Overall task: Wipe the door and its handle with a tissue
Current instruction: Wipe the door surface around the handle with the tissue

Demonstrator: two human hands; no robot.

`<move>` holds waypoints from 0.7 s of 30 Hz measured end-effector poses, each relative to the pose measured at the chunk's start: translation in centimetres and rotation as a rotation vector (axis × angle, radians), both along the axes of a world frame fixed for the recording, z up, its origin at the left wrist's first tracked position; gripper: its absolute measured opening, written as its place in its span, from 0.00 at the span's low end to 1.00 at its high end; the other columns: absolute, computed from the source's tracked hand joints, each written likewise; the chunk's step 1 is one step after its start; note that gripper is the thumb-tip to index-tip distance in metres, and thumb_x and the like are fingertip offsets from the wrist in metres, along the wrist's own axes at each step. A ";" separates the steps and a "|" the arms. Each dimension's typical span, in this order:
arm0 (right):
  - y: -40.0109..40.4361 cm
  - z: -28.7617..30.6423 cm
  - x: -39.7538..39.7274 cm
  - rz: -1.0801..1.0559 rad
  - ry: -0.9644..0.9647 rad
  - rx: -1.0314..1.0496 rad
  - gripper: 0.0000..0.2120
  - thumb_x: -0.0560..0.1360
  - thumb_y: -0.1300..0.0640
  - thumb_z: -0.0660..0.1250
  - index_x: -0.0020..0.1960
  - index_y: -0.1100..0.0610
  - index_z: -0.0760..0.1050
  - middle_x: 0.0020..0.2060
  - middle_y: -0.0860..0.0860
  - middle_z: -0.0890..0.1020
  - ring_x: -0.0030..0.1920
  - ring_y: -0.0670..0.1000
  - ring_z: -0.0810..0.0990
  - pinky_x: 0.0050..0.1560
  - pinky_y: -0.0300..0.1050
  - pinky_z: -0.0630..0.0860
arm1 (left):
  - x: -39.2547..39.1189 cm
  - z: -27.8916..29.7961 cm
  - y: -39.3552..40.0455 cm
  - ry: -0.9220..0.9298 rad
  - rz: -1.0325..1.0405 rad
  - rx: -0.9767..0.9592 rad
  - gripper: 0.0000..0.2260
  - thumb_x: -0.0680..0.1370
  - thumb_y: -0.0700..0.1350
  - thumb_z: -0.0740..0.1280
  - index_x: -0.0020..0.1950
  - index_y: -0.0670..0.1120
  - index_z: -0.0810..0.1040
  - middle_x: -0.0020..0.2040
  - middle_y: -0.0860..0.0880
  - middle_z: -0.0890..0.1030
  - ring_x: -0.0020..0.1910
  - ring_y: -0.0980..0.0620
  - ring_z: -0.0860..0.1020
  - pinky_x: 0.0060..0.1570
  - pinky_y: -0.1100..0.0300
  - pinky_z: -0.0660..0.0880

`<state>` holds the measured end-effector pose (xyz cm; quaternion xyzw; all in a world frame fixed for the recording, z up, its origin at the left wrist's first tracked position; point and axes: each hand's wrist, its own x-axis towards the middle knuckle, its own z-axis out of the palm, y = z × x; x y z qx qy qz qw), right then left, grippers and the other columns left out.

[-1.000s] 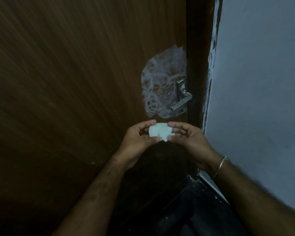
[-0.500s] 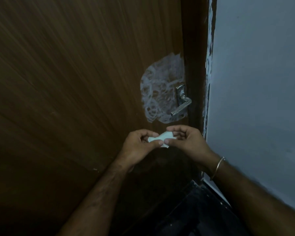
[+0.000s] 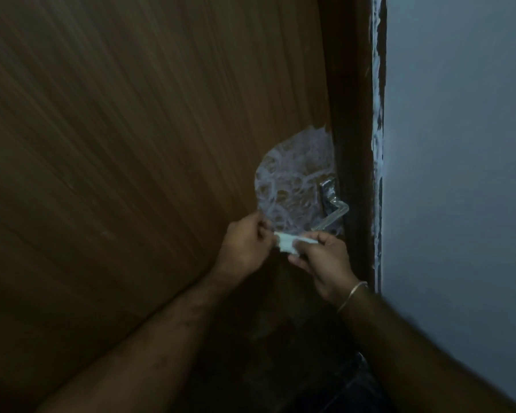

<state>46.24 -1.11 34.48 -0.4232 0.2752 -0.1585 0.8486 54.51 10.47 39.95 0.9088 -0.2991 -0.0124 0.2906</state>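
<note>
Against the brown door [image 3: 131, 144], we see our left hand [image 3: 245, 248] and right hand [image 3: 325, 260] together pinching a crumpled white tissue [image 3: 286, 245] just below the white smear [image 3: 292, 186] and metal handle [image 3: 334, 210], with the dim bangle [image 3: 350, 296] blurred beside the grey wall [image 3: 459, 174].

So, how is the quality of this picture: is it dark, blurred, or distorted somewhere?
Head view: dim overall, with the lower part nearly black; the door grain is smeared by motion blur; the handle catches a small glint; the tissue and white smear stand out brightest; the wide lens tilts the frame edge.
</note>
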 end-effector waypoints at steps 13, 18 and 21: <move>1.7 5.4 9.7 -0.491 -0.319 -1.243 0.09 0.75 0.54 0.67 0.53 0.55 0.78 0.53 0.48 0.78 0.56 0.43 0.70 0.57 0.39 0.71 | 6.0 6.7 1.3 -1.217 -0.072 0.504 0.28 0.80 0.51 0.62 0.78 0.43 0.61 0.81 0.44 0.57 0.80 0.43 0.52 0.76 0.40 0.45; 1.7 5.2 10.4 -0.558 -0.381 -1.207 0.08 0.77 0.61 0.67 0.55 0.58 0.80 0.54 0.50 0.80 0.56 0.42 0.74 0.59 0.38 0.73 | 6.7 6.1 1.8 -1.300 -0.057 0.520 0.27 0.82 0.52 0.55 0.79 0.43 0.59 0.81 0.44 0.54 0.81 0.44 0.50 0.77 0.42 0.45; 1.1 6.8 10.7 -0.547 -0.306 -1.061 0.11 0.78 0.61 0.65 0.59 0.56 0.78 0.55 0.49 0.79 0.55 0.42 0.76 0.55 0.36 0.76 | 6.8 6.0 1.7 -1.308 -0.066 0.532 0.27 0.82 0.52 0.55 0.80 0.43 0.59 0.81 0.44 0.54 0.81 0.44 0.49 0.77 0.42 0.44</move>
